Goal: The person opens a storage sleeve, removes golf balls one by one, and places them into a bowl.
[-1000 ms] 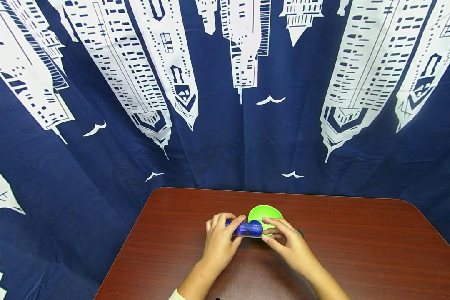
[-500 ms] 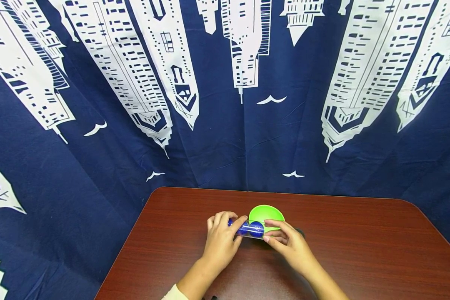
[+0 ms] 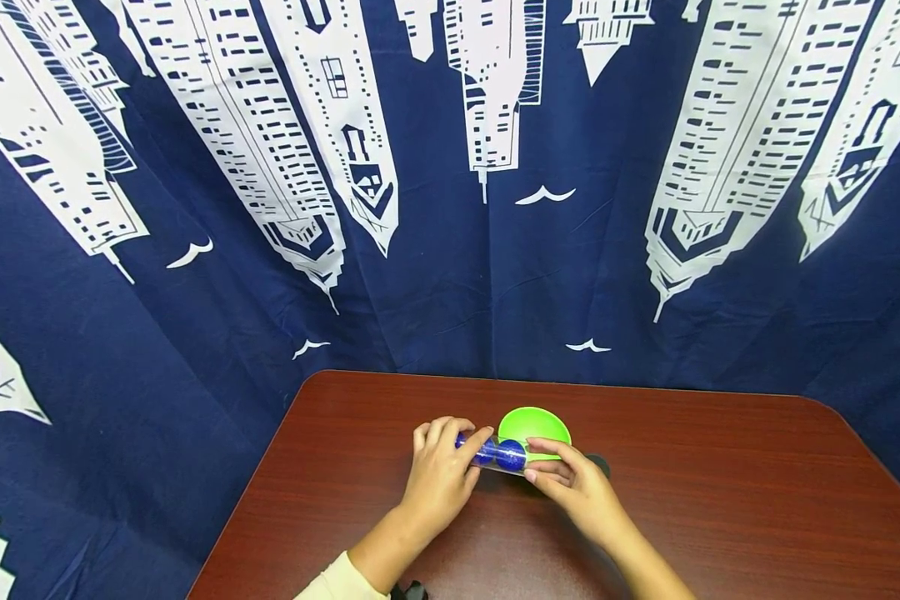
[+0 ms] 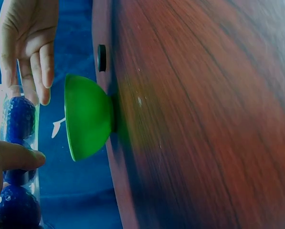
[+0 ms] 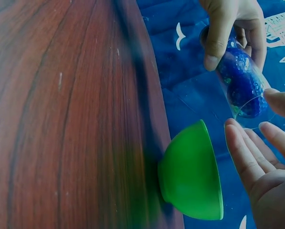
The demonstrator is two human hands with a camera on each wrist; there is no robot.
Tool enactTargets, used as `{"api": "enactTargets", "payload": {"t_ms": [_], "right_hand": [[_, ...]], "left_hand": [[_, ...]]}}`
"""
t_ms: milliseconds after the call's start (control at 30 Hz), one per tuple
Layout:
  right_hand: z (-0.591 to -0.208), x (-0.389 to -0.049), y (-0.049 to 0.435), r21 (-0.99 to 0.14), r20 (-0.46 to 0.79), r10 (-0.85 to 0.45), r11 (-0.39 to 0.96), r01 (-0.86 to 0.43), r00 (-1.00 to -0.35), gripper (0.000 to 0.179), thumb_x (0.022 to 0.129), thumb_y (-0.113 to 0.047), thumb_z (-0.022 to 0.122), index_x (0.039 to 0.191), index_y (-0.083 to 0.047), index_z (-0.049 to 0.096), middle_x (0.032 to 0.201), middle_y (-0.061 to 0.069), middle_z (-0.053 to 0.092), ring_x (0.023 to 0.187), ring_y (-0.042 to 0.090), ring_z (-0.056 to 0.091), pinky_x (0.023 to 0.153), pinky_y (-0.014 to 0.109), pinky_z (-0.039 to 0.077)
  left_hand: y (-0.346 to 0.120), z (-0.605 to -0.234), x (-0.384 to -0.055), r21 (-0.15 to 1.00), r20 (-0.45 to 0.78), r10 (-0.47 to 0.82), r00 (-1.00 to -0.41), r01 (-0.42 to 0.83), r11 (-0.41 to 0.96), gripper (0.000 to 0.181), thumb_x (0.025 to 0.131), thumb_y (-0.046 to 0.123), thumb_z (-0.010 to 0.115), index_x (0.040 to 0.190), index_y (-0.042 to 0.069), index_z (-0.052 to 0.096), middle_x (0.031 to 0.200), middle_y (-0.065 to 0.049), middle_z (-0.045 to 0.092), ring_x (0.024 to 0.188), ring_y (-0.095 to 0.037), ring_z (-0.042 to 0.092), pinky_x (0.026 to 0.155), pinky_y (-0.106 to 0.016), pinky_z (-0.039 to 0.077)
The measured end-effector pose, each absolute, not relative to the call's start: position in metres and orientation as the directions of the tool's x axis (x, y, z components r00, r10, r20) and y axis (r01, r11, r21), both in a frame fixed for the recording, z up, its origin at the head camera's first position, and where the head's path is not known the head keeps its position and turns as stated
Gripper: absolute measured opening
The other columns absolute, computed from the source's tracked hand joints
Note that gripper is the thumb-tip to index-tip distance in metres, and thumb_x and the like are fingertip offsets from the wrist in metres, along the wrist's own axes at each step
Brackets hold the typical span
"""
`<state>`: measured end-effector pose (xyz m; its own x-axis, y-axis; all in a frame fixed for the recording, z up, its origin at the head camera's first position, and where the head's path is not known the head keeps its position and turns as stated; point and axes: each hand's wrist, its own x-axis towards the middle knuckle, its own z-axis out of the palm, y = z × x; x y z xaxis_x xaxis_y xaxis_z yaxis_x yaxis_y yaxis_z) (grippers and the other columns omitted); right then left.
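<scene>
My left hand [image 3: 438, 475] grips a clear tube [image 4: 36, 138] with blue balls inside, its thumb and fingers curled round it. Three dimpled balls show through the wall in the left wrist view, the uppermost ball [image 4: 20, 118] nearest the far end. At that end, my right hand [image 3: 581, 492] has its thumb and fingertips on either side of the rim, in a loose pinch. The tube lies roughly level above the table, in front of a green bowl [image 5: 190, 171]. The bowl stands upright on the table, apart from both hands in the wrist views.
A flat black disc [image 4: 101, 58] lies on the brown table [image 3: 720, 500], right of the bowl and partly behind my right hand. A small black object [image 3: 414, 591] shows at the bottom edge, beside the left sleeve [image 3: 345, 581]. A blue skyline-print cloth [image 3: 435, 308] hangs behind the table.
Both hands keep their places on the tube, with only a slight shift. More of the left sleeve and of the black object at the bottom edge shows now.
</scene>
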<state>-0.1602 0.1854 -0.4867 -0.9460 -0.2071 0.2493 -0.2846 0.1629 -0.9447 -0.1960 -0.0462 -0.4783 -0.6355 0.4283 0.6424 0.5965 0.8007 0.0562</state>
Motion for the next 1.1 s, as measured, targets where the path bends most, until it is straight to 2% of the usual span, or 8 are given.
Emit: {"api": "enactTargets", "payload": {"t_ms": [233, 467, 767, 1100], "right_hand": [[-0.4851, -0.163, 0.1838, -0.957, 0.209, -0.189, 0.164, -0.241, -0.959, 0.044, 0.097, -0.015, 0.068, 0.137, 0.0, 0.056, 0.129, 0.026, 0.064, 0.108, 0.003, 0.069, 0.088, 0.019, 0.056], [-0.4856, -0.1641, 0.1835, -0.969, 0.161, -0.189, 0.158, -0.191, -0.969, 0.045, 0.096, -0.015, 0.069, 0.137, -0.002, 0.055, 0.126, 0.027, 0.064, 0.106, 0.004, 0.07, 0.087, 0.021, 0.057], [-0.4858, -0.1613, 0.1843, -0.975, 0.126, -0.181, 0.158, -0.156, -0.975, 0.047, 0.095, -0.017, 0.071, 0.139, -0.004, 0.056, 0.122, 0.026, 0.066, 0.103, 0.008, 0.071, 0.087, 0.024, 0.058], [-0.4877, -0.1611, 0.185, -0.97, 0.165, -0.185, 0.146, -0.193, -0.969, 0.046, 0.096, -0.014, 0.069, 0.138, -0.002, 0.056, 0.118, 0.027, 0.067, 0.1, 0.006, 0.071, 0.085, 0.027, 0.06]], "left_hand": [[-0.0473, -0.4776, -0.2021, 0.064, 0.666, 0.428, -0.611, 0.619, 0.783, 0.057, 0.072, 0.014, 0.088, 0.125, 0.027, 0.069, 0.12, 0.002, 0.062, 0.117, -0.021, 0.053, 0.099, -0.044, 0.038], [-0.0494, -0.4779, -0.2055, 0.012, 0.678, 0.466, -0.569, 0.642, 0.767, 0.055, 0.073, 0.015, 0.086, 0.124, 0.027, 0.07, 0.119, 0.002, 0.063, 0.116, -0.02, 0.055, 0.098, -0.044, 0.039], [-0.0494, -0.4796, -0.2053, 0.026, 0.641, 0.48, -0.599, 0.642, 0.766, 0.053, 0.078, 0.016, 0.084, 0.127, 0.027, 0.069, 0.121, 0.002, 0.063, 0.117, -0.02, 0.054, 0.099, -0.043, 0.04], [-0.0498, -0.4836, -0.2054, 0.052, 0.664, 0.463, -0.587, 0.654, 0.755, 0.051, 0.077, 0.015, 0.084, 0.125, 0.027, 0.07, 0.118, 0.003, 0.063, 0.116, -0.02, 0.055, 0.098, -0.043, 0.04]]}}
